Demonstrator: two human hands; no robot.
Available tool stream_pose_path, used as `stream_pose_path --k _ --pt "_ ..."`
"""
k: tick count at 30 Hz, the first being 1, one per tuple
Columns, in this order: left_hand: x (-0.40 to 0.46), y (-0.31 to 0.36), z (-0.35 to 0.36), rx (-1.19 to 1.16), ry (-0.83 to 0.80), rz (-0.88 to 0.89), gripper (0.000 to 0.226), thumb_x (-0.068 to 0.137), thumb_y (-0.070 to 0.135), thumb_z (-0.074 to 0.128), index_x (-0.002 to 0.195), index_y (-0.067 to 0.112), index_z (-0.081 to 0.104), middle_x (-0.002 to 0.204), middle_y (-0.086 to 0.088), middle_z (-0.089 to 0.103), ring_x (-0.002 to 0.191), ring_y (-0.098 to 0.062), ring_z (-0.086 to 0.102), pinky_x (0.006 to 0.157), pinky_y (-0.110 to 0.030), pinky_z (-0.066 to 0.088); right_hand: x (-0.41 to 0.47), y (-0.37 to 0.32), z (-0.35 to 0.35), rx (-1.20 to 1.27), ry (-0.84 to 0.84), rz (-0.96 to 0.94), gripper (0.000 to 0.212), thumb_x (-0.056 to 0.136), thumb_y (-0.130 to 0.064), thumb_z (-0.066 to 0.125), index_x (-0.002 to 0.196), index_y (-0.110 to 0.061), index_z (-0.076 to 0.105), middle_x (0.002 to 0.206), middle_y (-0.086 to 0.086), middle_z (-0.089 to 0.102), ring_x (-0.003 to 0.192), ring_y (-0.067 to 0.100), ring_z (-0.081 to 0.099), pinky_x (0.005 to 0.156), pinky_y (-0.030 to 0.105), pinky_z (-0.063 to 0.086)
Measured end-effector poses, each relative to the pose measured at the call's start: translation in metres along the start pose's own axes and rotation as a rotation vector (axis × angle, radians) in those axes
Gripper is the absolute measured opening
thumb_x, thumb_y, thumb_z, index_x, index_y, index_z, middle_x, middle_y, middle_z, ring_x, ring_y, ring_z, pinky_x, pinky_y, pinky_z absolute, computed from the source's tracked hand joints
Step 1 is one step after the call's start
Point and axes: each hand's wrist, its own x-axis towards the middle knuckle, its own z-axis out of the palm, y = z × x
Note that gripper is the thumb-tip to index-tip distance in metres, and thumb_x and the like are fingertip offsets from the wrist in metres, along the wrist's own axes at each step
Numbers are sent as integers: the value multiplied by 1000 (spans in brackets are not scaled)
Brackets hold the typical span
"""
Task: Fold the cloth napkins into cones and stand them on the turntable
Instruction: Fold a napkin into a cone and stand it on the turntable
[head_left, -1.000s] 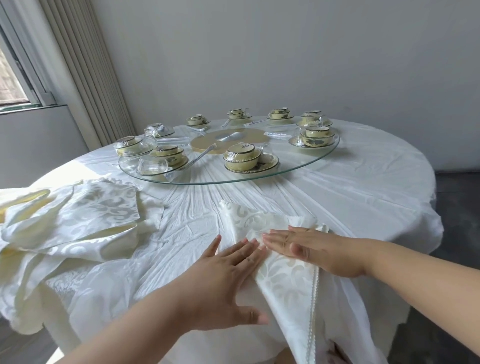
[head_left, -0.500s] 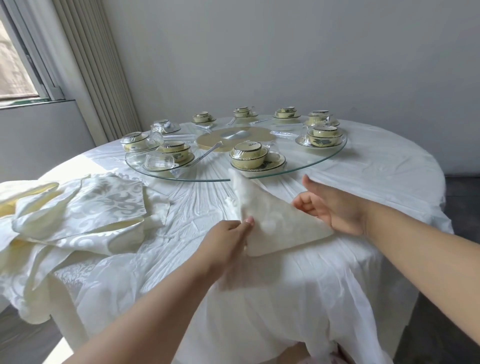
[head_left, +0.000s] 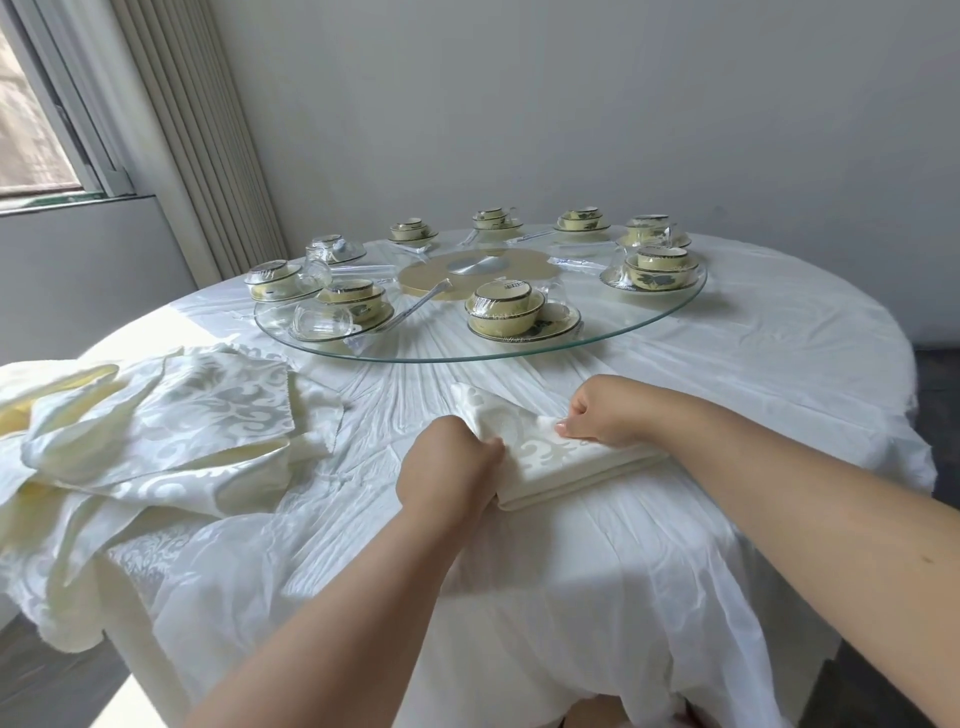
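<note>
A cream patterned napkin (head_left: 545, 452) lies folded into a flat narrow shape on the white tablecloth, in front of the glass turntable (head_left: 613, 338). My left hand (head_left: 447, 467) grips its near left end with curled fingers. My right hand (head_left: 602, 410) pinches the napkin's upper right edge between thumb and fingers. The napkin's far tip points toward the turntable. No cone stands on the glass.
Several loose cream napkins (head_left: 156, 431) lie piled at the table's left edge. Several wrapped cup-and-saucer sets (head_left: 519, 312) and upturned glasses (head_left: 322, 319) ring the turntable. The round table (head_left: 779, 374) drops off close on the right; a wall stands behind.
The napkin went from hanging over the table edge under two flat palms to a compact fold on the tabletop. Both hands have now curled onto it.
</note>
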Motion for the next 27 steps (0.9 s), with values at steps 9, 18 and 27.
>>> stream_pose_path --k 9,18,27 --pt "-2 5 -1 310 2 604 42 98 40 37 138 28 41 144 8 41 137 -15 29 111 -42 17 6 1 5 -61 3 14 45 92 -40 54 58 -16 39 55 1 37 53 19 35 53 30 24" --pt "4 -4 9 435 -404 478 78 91 69 21 153 26 3 161 7 -4 146 -6 -9 118 -45 -7 0 16 3 -41 47 87 56 85 -61 56 57 -17 36 55 -1 36 54 18 38 53 31 24" --pt "5 -3 9 500 -428 481 90 83 79 23 153 27 -1 161 5 -7 146 -9 -12 118 -47 -6 -26 -12 -13 88 525 -87 75 80 -79 14 98 -20 57 106 0 60 110 22 53 89 36 38"
